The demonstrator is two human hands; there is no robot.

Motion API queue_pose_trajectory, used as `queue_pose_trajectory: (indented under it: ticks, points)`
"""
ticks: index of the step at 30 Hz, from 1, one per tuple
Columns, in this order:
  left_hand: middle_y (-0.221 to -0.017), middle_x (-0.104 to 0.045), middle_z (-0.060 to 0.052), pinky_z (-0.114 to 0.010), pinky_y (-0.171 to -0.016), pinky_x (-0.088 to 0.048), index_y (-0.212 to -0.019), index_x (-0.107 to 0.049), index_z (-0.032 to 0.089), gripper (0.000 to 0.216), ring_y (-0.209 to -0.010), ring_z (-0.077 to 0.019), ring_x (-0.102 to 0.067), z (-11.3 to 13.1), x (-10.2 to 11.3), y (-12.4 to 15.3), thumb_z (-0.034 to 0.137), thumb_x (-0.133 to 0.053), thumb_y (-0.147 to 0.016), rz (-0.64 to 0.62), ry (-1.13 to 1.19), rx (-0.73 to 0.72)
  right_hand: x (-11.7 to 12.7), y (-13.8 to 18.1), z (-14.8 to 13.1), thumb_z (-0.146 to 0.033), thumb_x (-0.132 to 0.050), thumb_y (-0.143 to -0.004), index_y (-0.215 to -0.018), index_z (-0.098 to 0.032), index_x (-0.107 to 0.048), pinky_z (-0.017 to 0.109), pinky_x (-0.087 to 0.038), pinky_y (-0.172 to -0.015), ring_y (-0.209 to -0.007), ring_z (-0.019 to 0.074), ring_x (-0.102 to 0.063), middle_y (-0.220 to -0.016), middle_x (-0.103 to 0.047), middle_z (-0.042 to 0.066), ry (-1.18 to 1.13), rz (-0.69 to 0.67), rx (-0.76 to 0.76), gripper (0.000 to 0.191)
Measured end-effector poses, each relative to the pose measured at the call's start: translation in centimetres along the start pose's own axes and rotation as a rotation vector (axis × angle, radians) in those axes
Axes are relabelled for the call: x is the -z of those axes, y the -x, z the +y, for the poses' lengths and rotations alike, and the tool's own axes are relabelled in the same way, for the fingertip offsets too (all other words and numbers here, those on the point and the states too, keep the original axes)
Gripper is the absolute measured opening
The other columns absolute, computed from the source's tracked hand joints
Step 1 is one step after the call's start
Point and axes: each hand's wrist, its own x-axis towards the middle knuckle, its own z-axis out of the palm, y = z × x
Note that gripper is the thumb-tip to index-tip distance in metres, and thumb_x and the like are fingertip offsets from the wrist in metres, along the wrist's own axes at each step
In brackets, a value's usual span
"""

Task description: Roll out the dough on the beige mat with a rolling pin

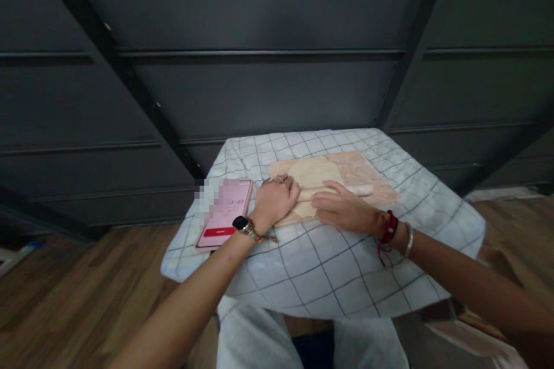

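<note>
A flat, rounded sheet of pale dough [318,170] lies on a pinkish-tan board [373,177]. Across the dough runs a rolling pin [362,189], lying roughly left to right. My left hand [276,200], with a ring on one finger, closes over the pin's left end and hides it. Farther along to the right, my right hand [340,207] rests with bent fingers over the pin, whose right end sticks out beyond it. Part of the dough shows between my hands on the near side of the pin.
A checked white cloth [329,277] covers the small table. Left of the board lies a phone [227,210] with a lit pink screen, partly pixelated. Dark panels [268,92] rise behind the table. My knees [255,337] are under its near edge, above a wooden floor [108,277].
</note>
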Motion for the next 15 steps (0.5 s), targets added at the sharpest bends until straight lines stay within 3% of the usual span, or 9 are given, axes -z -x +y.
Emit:
queue_pose_trajectory:
  ticks: [5,9,12,15]
  points:
    - [-0.095,-0.066,-0.009,-0.029,-0.073,-0.046,-0.094,-0.060,0.016,0.036,-0.085,-0.0201,-0.062,0.1,-0.2,0.2,0.032,-0.027,-0.095,0.036,-0.012,0.008,0.2,0.5,0.2,-0.014,-0.045,-0.091,-0.076,-0.019,-0.063,0.041,-0.033,-0.102,-0.094,0.0139,-0.055,-0.089,-0.064,0.001,-0.060,0.145,-0.057,0.024]
    - [-0.103,-0.066,-0.009,-0.032,-0.082,-0.046,-0.103,-0.059,0.016,0.035,-0.094,-0.0216,-0.062,0.3,-0.1,1.2,0.030,-0.028,-0.095,0.082,0.008,-0.017,1.2,0.5,3.1,-0.019,-0.053,-0.087,-0.078,-0.020,-0.067,0.043,-0.039,-0.097,-0.100,0.0192,-0.055,-0.099,-0.063,0.006,-0.112,0.270,-0.326,0.016]
    - [-0.123,-0.060,-0.010,-0.033,-0.096,-0.041,-0.119,-0.054,0.015,0.038,-0.113,-0.0215,-0.054,0.5,-0.1,2.2,0.030,-0.029,-0.096,0.116,0.049,-0.049,1.1,-0.1,6.0,-0.018,-0.061,-0.081,-0.077,-0.018,-0.069,0.038,-0.046,-0.087,-0.097,0.0209,-0.057,-0.099,-0.062,0.008,-0.248,0.166,-0.485,0.009]
    - [-0.130,-0.056,-0.008,-0.033,-0.103,-0.036,-0.124,-0.053,0.016,0.040,-0.122,-0.0208,-0.048,0.5,-0.2,2.9,0.032,-0.028,-0.097,0.098,0.063,-0.033,0.6,-0.7,8.1,-0.014,-0.063,-0.078,-0.077,-0.017,-0.071,0.033,-0.047,-0.085,-0.091,0.0180,-0.059,-0.094,-0.063,0.007,-0.427,0.002,-0.485,0.009]
